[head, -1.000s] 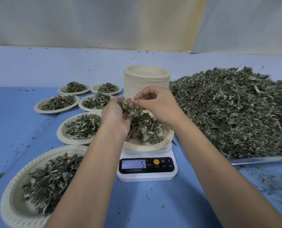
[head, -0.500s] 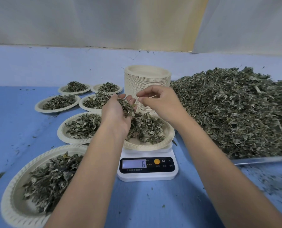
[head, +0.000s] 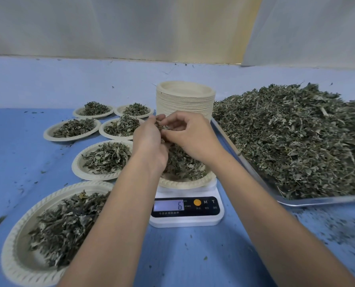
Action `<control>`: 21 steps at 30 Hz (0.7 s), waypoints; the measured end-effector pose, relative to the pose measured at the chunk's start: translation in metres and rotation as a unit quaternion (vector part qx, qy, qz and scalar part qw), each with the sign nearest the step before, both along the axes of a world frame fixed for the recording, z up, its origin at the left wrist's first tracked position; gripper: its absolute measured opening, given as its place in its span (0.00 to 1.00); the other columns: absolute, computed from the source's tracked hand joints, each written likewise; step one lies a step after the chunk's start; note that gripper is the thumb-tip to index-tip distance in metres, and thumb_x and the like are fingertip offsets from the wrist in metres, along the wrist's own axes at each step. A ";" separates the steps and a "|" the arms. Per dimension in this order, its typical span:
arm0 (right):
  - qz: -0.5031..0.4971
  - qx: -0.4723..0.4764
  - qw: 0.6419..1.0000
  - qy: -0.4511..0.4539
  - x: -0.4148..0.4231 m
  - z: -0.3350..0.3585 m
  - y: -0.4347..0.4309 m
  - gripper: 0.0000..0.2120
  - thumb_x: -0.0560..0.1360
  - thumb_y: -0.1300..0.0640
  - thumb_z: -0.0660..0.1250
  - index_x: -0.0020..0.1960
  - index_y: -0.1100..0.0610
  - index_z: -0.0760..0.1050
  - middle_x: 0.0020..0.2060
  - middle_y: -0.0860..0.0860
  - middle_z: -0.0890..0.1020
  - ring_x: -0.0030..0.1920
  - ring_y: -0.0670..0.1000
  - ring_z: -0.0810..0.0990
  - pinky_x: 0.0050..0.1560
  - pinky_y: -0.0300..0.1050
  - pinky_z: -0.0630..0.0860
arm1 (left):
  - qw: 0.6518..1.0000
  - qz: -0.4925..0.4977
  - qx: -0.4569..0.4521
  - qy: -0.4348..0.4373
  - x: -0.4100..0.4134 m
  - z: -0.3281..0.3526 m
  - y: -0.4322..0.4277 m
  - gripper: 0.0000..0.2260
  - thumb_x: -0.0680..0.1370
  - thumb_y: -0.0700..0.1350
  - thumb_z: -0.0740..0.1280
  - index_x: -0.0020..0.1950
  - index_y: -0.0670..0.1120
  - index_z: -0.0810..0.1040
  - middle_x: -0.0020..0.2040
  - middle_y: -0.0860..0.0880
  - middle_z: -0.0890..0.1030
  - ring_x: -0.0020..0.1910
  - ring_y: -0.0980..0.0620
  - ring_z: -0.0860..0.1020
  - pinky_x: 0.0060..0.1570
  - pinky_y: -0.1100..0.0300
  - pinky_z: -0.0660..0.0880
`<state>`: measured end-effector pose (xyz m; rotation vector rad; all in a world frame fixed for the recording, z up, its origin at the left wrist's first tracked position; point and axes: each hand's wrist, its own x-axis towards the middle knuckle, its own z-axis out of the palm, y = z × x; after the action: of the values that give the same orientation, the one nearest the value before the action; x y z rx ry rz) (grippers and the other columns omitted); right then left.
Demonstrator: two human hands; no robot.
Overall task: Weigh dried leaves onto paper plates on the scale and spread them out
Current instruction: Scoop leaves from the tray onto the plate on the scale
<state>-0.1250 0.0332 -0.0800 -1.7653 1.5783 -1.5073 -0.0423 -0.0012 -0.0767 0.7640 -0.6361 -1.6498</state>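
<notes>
1. Cupping a clump of dried leaves (head: 161, 127), the left grip (head: 149, 139) is holding it with curled fingers.
2. The right grip (head: 191, 137) is pinching at that clump, touching the left.
3. Directly below both grips, a leaf-filled paper plate (head: 185, 184) is sitting on the scale (head: 186, 221), which is showing 6.

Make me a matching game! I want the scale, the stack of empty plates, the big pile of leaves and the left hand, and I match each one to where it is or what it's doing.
Things:
1. scale
2. stack of empty plates
3. big pile of leaves
4. left hand

Places and states:
A. heaped on the metal tray at the right
B. holds dried leaves above the scale
C. stands at the back, left of the metal tray
D. under a plate with leaves, display reads 6

Pairs: 1-D, 2-C, 3-A, 4-B
</notes>
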 end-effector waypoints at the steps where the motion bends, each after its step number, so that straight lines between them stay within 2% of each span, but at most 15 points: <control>1: 0.003 0.001 1.000 -0.010 -0.001 0.000 0.000 0.06 0.69 0.65 0.74 0.43 0.55 0.81 0.34 0.43 0.81 0.34 0.38 0.77 0.42 0.32 0.75 | 1.000 0.000 0.003 0.013 0.001 0.001 -0.001 0.14 0.83 0.43 0.54 0.43 0.41 0.74 0.41 0.44 0.78 0.41 0.48 0.79 0.48 0.53 0.78; 3: 0.009 0.008 0.999 -0.035 -0.003 0.002 0.001 0.07 0.69 0.66 0.73 0.42 0.55 0.82 0.34 0.46 0.82 0.35 0.43 0.79 0.43 0.39 0.78 | 1.000 0.002 0.015 0.019 0.003 0.001 -0.003 0.15 0.84 0.43 0.53 0.42 0.41 0.74 0.43 0.43 0.77 0.42 0.47 0.78 0.46 0.54 0.78; 6: -0.004 0.008 0.998 -0.056 -0.009 0.005 0.001 0.10 0.69 0.67 0.73 0.40 0.52 0.81 0.34 0.47 0.82 0.37 0.46 0.80 0.49 0.48 0.80 | 0.998 -0.002 0.033 0.044 0.008 0.001 -0.006 0.15 0.84 0.43 0.53 0.42 0.41 0.73 0.40 0.43 0.77 0.38 0.50 0.77 0.43 0.57 0.77; 10: -0.038 0.008 0.997 -0.067 -0.017 0.007 0.000 0.11 0.69 0.66 0.71 0.38 0.50 0.79 0.34 0.48 0.81 0.40 0.49 0.79 0.53 0.56 0.78 | 0.996 -0.019 0.038 0.076 0.011 0.000 -0.009 0.12 0.83 0.42 0.53 0.45 0.40 0.72 0.40 0.43 0.77 0.38 0.49 0.77 0.50 0.57 0.78; 13: -0.040 0.021 0.996 -0.081 -0.024 0.008 0.001 0.10 0.70 0.66 0.70 0.38 0.51 0.79 0.33 0.49 0.80 0.38 0.49 0.79 0.50 0.52 0.79 | 0.993 -0.029 0.033 0.105 0.013 0.001 -0.010 0.12 0.83 0.43 0.53 0.45 0.40 0.71 0.36 0.45 0.71 0.38 0.49 0.72 0.56 0.56 0.76; 16: -0.033 0.033 0.996 -0.080 -0.027 0.009 0.002 0.09 0.72 0.64 0.68 0.37 0.52 0.79 0.32 0.48 0.80 0.36 0.48 0.77 0.47 0.49 0.77 | 0.993 -0.029 0.031 0.113 0.015 0.002 -0.011 0.12 0.84 0.43 0.53 0.45 0.40 0.71 0.35 0.45 0.70 0.38 0.49 0.72 0.56 0.56 0.75; 19: -0.032 0.045 0.995 -0.080 -0.027 0.009 0.002 0.10 0.73 0.60 0.67 0.35 0.51 0.79 0.34 0.48 0.81 0.38 0.48 0.77 0.48 0.52 0.77 | 0.995 -0.025 0.030 0.096 0.015 0.001 -0.010 0.12 0.84 0.43 0.53 0.47 0.40 0.72 0.43 0.43 0.73 0.43 0.47 0.74 0.54 0.56 0.77; 21: -0.026 0.054 0.995 -0.084 -0.027 0.009 0.001 0.09 0.74 0.59 0.67 0.36 0.51 0.81 0.36 0.49 0.83 0.38 0.48 0.79 0.46 0.48 0.78 | 0.996 -0.023 0.030 0.087 0.015 0.001 -0.009 0.12 0.83 0.43 0.53 0.47 0.40 0.72 0.46 0.43 0.73 0.45 0.46 0.75 0.51 0.58 0.77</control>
<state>-0.1521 0.0345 -0.0706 -1.5093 1.6012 -1.5195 -0.0278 -0.0106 -0.0760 0.6446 -0.4856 -1.7619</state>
